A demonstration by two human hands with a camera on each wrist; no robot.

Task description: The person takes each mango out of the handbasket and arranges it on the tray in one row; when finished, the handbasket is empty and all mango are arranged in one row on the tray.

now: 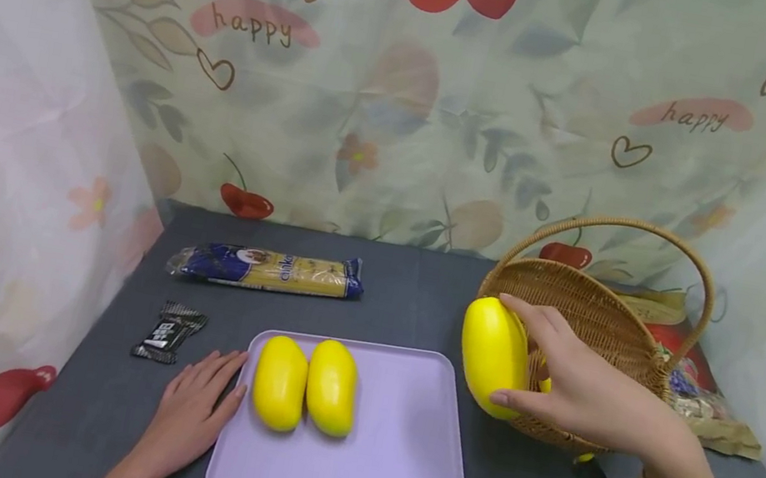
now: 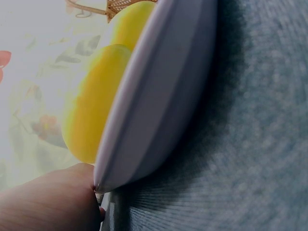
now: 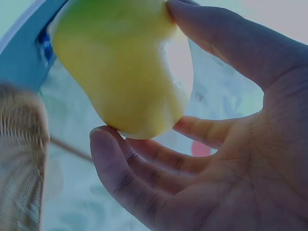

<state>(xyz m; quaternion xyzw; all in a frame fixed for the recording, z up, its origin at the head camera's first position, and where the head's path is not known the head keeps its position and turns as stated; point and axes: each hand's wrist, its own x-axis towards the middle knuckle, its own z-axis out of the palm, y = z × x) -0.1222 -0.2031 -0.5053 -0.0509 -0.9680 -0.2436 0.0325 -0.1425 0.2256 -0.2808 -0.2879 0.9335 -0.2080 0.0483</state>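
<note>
A yellow mango [image 1: 491,354] is held up in front of the wicker basket [image 1: 572,292], pinched between the thumb and fingers of my right hand [image 1: 579,386]. In the right wrist view this mango [image 3: 130,72] shows a greenish patch, and the basket [image 3: 21,163] is beside it. Two more yellow mangoes, one left [image 1: 279,382] and one right [image 1: 332,387], lie side by side on a lilac tray [image 1: 400,453]. My left hand [image 1: 190,410] lies palm down with extended fingers, touching the tray's left rim. The basket's inside is partly hidden by my right hand.
Behind the tray lies a bag of pasta [image 1: 279,271]. A small black-wrapped packet [image 1: 168,334] sits on the dark table at left. A brown and red package [image 1: 723,431] is partly behind the basket, whose tall handle [image 1: 629,224] arches upward. Printed curtains enclose the table.
</note>
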